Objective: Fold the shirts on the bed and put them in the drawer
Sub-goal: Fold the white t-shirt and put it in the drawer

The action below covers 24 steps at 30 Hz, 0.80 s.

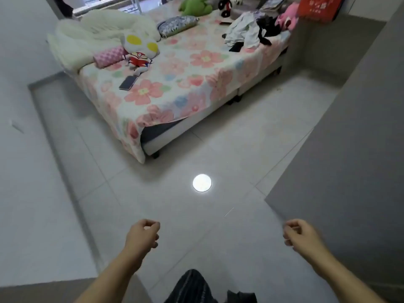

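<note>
Hanging loosely curled, the left grip [143, 234] and right grip [298, 235] hold nothing. The shirts [244, 32] lie heaped at the far right corner of the bed [175, 84]: soft, light, floppy, probably best taken by shoulders or collar. White writing on the red bag [317, 7] is too blurred to read.

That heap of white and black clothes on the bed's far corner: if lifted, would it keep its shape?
Probably not: the heap of clothes lies crumpled, edges trailing over the floral sheet, so it should flop. It looks like thin fabric, likely light for its bulk. White and black pieces seem tangled, so lifting one may drag others.
</note>
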Tool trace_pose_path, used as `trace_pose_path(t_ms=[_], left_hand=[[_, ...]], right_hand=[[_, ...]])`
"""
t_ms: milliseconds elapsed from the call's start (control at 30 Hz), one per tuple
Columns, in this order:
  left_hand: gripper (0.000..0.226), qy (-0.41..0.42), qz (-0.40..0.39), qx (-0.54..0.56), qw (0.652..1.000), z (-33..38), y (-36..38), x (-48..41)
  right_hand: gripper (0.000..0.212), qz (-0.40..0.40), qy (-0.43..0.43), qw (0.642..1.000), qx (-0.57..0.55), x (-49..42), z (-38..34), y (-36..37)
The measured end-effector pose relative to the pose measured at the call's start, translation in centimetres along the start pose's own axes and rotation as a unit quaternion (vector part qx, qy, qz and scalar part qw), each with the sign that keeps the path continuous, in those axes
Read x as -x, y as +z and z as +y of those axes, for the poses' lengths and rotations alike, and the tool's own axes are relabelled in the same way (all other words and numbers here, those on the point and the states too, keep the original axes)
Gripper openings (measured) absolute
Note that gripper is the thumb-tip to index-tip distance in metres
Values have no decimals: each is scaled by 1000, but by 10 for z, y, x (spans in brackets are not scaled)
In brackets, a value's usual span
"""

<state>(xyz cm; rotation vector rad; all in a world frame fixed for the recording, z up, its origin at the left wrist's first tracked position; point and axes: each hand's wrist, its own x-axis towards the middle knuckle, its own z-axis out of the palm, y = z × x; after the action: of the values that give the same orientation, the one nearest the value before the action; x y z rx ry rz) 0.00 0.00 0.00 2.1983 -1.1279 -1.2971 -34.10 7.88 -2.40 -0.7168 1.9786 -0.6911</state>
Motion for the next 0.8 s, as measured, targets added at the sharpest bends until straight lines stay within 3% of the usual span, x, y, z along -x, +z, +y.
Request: trace_pose_path(t_ms=[200, 433, 600, 800], left_hand=[[8, -37, -33, -5, 999, 2, 30, -25], [9, -78, -1, 47, 996, 49, 17, -124], [9, -81, -11, 49, 995, 115, -4, -223], [12, 21, -18, 23, 999, 263, -14, -332]], right_hand=[[11, -40, 39, 998, 37, -42, -5, 22], [3, -76, -69, 994, 32, -129, -132, 75], [6, -57, -135, 989, 14, -204, -260, 91], [6, -5, -81, 997, -2, -299, -330, 69]])
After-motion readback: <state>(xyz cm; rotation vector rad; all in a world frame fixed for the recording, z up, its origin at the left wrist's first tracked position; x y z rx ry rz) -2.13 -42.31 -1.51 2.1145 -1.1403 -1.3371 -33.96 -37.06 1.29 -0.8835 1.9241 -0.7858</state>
